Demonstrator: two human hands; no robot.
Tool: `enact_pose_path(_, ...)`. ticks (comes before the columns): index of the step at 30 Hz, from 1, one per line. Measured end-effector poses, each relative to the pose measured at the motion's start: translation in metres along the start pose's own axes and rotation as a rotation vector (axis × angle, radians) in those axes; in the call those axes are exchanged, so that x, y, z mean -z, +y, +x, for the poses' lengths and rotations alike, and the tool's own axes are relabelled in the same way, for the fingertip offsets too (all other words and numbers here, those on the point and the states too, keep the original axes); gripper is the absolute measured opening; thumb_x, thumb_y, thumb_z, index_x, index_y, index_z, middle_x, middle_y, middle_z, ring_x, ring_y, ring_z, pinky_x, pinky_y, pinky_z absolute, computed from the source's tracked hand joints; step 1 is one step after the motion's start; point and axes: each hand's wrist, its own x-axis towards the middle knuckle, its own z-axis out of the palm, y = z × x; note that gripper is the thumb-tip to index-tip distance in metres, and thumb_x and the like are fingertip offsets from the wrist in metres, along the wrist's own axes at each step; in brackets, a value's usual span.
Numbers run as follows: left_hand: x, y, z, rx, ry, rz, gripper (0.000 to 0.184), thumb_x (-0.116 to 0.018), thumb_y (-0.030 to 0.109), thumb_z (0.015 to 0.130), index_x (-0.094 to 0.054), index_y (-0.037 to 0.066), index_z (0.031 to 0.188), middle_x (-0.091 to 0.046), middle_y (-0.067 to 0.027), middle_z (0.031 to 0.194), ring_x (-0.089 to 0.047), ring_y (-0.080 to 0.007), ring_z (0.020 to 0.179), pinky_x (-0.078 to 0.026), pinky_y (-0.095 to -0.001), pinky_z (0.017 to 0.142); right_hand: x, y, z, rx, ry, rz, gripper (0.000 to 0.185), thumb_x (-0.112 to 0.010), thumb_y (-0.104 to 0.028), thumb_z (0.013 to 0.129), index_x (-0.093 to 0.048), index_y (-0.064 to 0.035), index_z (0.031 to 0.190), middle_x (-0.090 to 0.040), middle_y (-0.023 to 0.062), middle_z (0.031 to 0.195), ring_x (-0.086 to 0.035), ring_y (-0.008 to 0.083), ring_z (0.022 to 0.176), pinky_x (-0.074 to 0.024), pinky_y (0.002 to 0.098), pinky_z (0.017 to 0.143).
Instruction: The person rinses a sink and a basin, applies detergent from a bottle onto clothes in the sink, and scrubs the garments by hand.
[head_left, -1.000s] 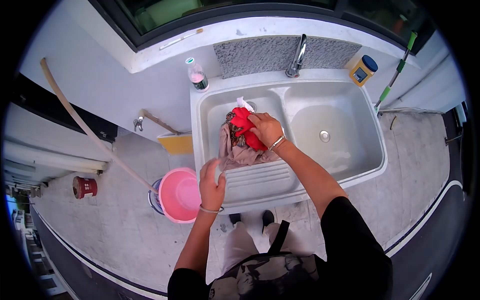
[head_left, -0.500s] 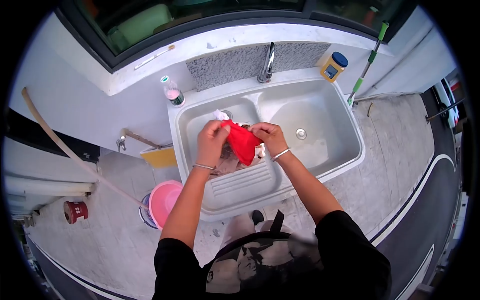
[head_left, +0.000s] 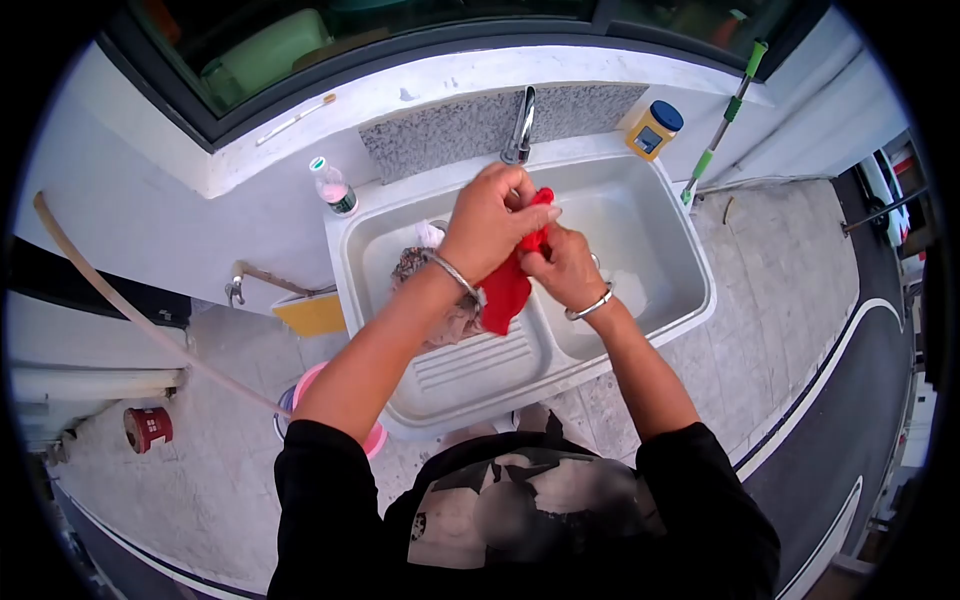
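Observation:
A red cloth (head_left: 506,296) is bunched at its top between my two hands, and its lower end hangs down over the left basin. My left hand (head_left: 490,222) grips the upper part, below the tap. Just lower and to the right, my right hand (head_left: 568,268) is closed on the same cloth. Both hands are over the divider of the double sink (head_left: 470,372). Behind my left forearm lies a partly hidden heap of wet-looking clothes (head_left: 456,328), brown and patterned, with a white piece near the drain.
The tap (head_left: 521,125) rises behind my hands. A clear bottle (head_left: 334,188) stands on the left rim, a yellow tub with blue lid (head_left: 655,130) on the right. A green-handled pole (head_left: 728,120) leans at the right. My left arm partly hides a pink basin (head_left: 375,440).
Both hands have moved right and up with the red cloth, from the left basin to the divider. The cloth, spread before, is now gathered at the top.

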Motion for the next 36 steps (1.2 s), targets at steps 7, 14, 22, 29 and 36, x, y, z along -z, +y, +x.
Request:
enact_pose_path(7,0.014,-0.092,-0.015,-0.088,0.034,0.649,0.072,-0.078,0.03,0.068,-0.047,0.009,0.13,-0.042,-0.0234,0.134,-0.041,-0.0348,0.126,-0.036,-0.0389,0.1,0.023,0.064,-0.004,-0.204,-0.047,0.496,0.024,-0.05,-0.008,0.082,-0.058,0.0004,0.103,-0.06,0.0037,0.075,-0.056,0.012,0.065,-0.0475,0.0264,0.062)
enact_pose_path(14,0.048,-0.204,-0.108,0.344,-0.124,1.009,0.056,-0.072,0.011,0.064,-0.055,0.011,0.118,-0.047,-0.0154,0.133,-0.049,-0.0372,0.114,-0.045,-0.0435,0.09,0.014,0.068,-0.017,-0.342,-0.122,0.892,0.016,-0.052,-0.009,0.085,-0.059,-0.0016,0.097,-0.06,0.0021,0.09,-0.055,0.0091,0.082,-0.0446,0.025,0.076)
enact_pose_path(22,0.12,-0.146,-0.174,0.462,0.616,-0.305,0.029,-0.049,0.001,0.074,-0.06,-0.001,0.101,-0.066,-0.0077,0.082,-0.062,-0.0142,0.071,-0.048,-0.0291,0.067,0.004,0.047,-0.006,-0.473,-0.262,1.098,0.032,-0.056,0.003,0.081,-0.052,0.0,0.113,-0.062,0.0072,0.097,-0.062,0.0152,0.086,-0.0525,0.0311,0.077)
enact_pose_path(29,0.106,-0.206,-0.206,0.628,0.328,0.871,0.062,-0.062,0.021,0.074,-0.044,-0.003,0.127,-0.047,-0.0266,0.127,-0.049,-0.0444,0.109,-0.043,-0.0459,0.09,-0.072,0.104,-0.005,-0.49,-0.488,0.804,0.035,-0.06,-0.008,0.081,-0.052,0.0005,0.114,-0.063,0.0134,0.102,-0.062,0.0253,0.094,-0.0494,0.0348,0.084)
enact_pose_path(36,0.045,-0.164,-0.162,0.307,0.143,1.06,0.077,-0.071,0.025,0.07,-0.038,0.008,0.137,-0.029,-0.0229,0.144,-0.03,-0.0434,0.129,-0.025,-0.0562,0.104,-0.11,0.143,0.004,0.046,-0.275,-0.179,0.064,-0.067,-0.031,0.075,-0.043,-0.0003,0.126,-0.052,0.0258,0.12,-0.051,0.0404,0.108,-0.0425,0.0427,0.094)
